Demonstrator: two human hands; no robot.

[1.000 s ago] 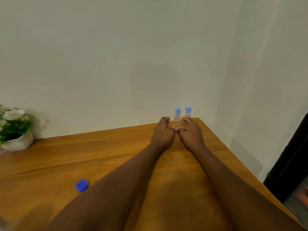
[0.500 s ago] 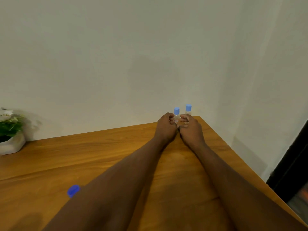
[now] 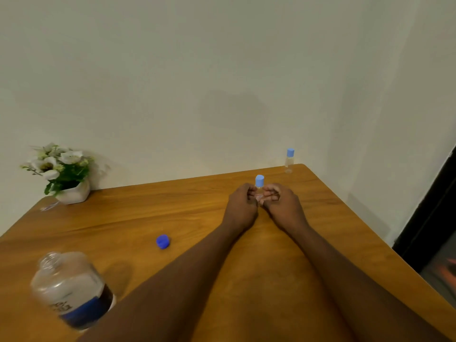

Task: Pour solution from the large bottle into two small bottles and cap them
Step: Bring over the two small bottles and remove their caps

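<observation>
**Both hands closed around one capped small bottle at centre right**

The left hand (image 3: 243,206) and the right hand (image 3: 281,203) sit knuckle to knuckle just right of the frame's centre, fingers curled inward and pressed against the small bottle (image 3: 259,187) held upright between them. Only its light blue cap and a sliver of clear body show above the fingertips; the rest is hidden by the fingers. Both forearms run down from the hands to the lower edge of the frame.

The second small bottle (image 3: 289,161), also wearing a light blue cap, stands upright and alone at the far right corner of the tabletop (image 3: 172,211), up and to the right of the hands and apart from them, close to the wall.

The large bottle (image 3: 71,290) is at the lower left of the frame, blurred, its mouth uncapped, with a dark blue label band. Its dark blue cap (image 3: 162,241) lies on the wood between that bottle and the left forearm, touching neither.

A white pot of white flowers (image 3: 63,172) sits at the far left against the wall.

The tabletop's right edge slants from the far corner down toward the lower right, passing near the right forearm. Bare wood stretches to the left of the hands, between the flowers and the cap.
</observation>
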